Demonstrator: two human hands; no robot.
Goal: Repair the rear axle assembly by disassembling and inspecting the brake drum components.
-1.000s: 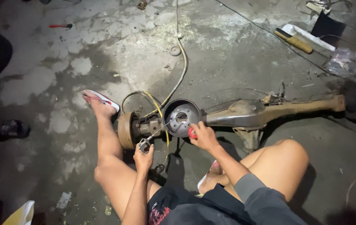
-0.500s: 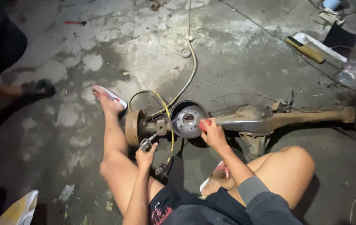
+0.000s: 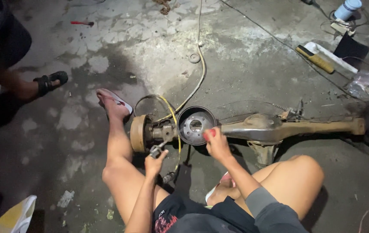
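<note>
I sit on a concrete floor with a rusty rear axle assembly (image 3: 279,128) lying across in front of my legs. Its round brake backing plate (image 3: 196,125) faces up, and a brown brake drum (image 3: 138,133) stands at its left end. My left hand (image 3: 155,160) grips a small metal wrench (image 3: 158,149) whose tip touches the hub between drum and plate. My right hand (image 3: 216,143) holds a red-handled tool (image 3: 209,133) against the lower right rim of the backing plate.
Another person's sandalled foot (image 3: 48,82) rests at the left. A cable (image 3: 199,73) runs up the floor past a small ring (image 3: 194,58). A yellow-handled brush (image 3: 315,59), plastic bag (image 3: 362,84), blue-lidded can (image 3: 347,8) and red tool (image 3: 82,23) lie farther off.
The view has shifted a little, so the axle sits lower and more to the right. Both hands stay at the hub with their tools. The other person's foot has come further into view.
</note>
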